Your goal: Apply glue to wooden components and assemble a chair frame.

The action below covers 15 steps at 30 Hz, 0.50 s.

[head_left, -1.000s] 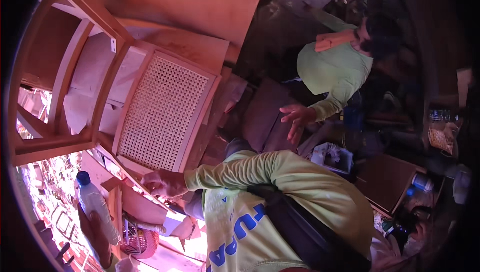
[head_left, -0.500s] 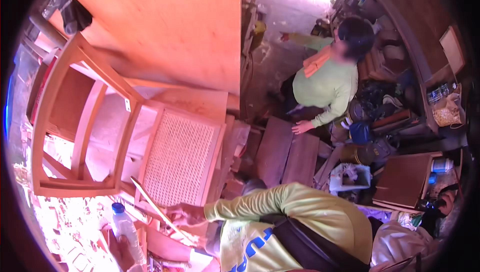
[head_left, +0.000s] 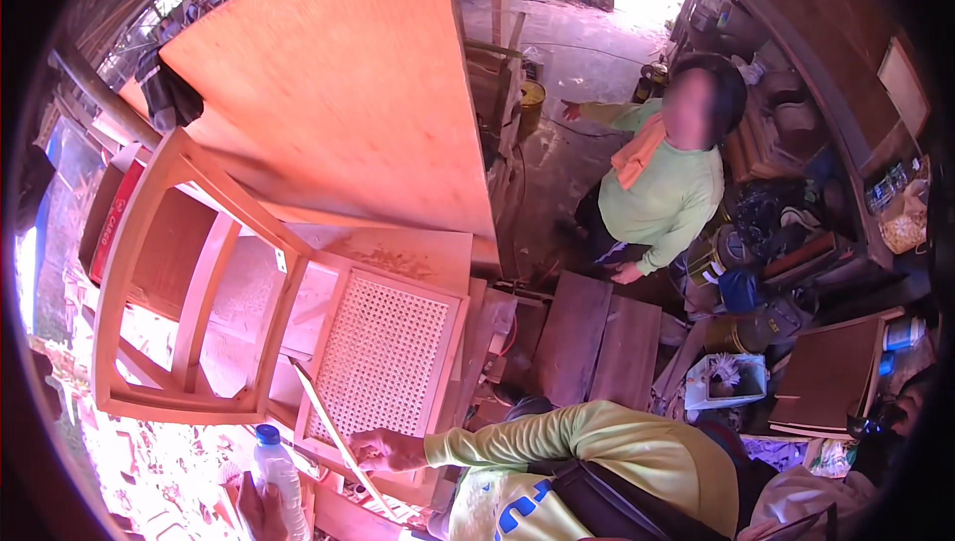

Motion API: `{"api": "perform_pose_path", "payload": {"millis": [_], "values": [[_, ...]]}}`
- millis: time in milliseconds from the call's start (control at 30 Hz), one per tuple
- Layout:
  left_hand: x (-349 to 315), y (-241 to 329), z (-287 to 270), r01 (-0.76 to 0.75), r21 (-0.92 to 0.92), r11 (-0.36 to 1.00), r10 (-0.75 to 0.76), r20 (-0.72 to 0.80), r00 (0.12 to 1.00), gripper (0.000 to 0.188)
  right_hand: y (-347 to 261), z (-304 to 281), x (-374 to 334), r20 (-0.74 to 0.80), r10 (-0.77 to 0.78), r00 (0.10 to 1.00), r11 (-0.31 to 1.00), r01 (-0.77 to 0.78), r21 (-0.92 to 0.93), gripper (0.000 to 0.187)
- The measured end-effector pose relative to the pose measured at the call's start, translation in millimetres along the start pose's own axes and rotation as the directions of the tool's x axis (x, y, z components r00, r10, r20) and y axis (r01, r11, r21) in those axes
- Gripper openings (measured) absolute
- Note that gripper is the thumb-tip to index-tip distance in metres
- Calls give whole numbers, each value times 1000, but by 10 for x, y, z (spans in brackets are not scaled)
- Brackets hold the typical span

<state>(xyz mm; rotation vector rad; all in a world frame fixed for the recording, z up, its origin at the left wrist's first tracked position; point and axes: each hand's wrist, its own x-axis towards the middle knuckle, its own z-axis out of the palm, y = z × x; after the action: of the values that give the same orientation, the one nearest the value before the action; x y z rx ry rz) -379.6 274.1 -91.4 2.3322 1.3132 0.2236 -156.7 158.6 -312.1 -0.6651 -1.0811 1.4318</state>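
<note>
My left hand (head_left: 261, 509) grips a clear plastic bottle (head_left: 282, 481) with a blue cap, held upright at the lower left. My right hand (head_left: 390, 450), its arm in a yellow-green sleeve, reaches leftward. Its curled fingers are on a thin wooden strip (head_left: 326, 412), which slants across the near edge of a woven cane seat (head_left: 383, 342). Above and left of my hands lies a bare wooden chair (head_left: 184, 407); its curved backrest frame points left. The strip's upper end shows beside the chair frame, and its lower end runs below my right hand.
A large plywood sheet (head_left: 328, 93) stands behind the chair. At the upper right, a co-worker (head_left: 657, 193) in a light green shirt stands by dark wooden boards (head_left: 572, 332). A pale blue bin (head_left: 726, 382), a brown panel (head_left: 826, 372) and clutter fill the right side.
The view has shifted, so the chair and seat sit lower and further right. The strip has tilted steeper with my right hand. The co-worker's lower hand has lifted off the boards.
</note>
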Motion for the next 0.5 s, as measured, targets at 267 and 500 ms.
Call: {"api": "perform_pose_path", "payload": {"millis": [267,500], "values": [[-45,559,-119,-60,356,933,30,89,996,38,-234,-55,13,0,83,997,991,-83,106,20],[-208,811,-223,-92,605,791,8,141,990,37,-243,18,9,5,110,994,973,-109,201,14]]}}
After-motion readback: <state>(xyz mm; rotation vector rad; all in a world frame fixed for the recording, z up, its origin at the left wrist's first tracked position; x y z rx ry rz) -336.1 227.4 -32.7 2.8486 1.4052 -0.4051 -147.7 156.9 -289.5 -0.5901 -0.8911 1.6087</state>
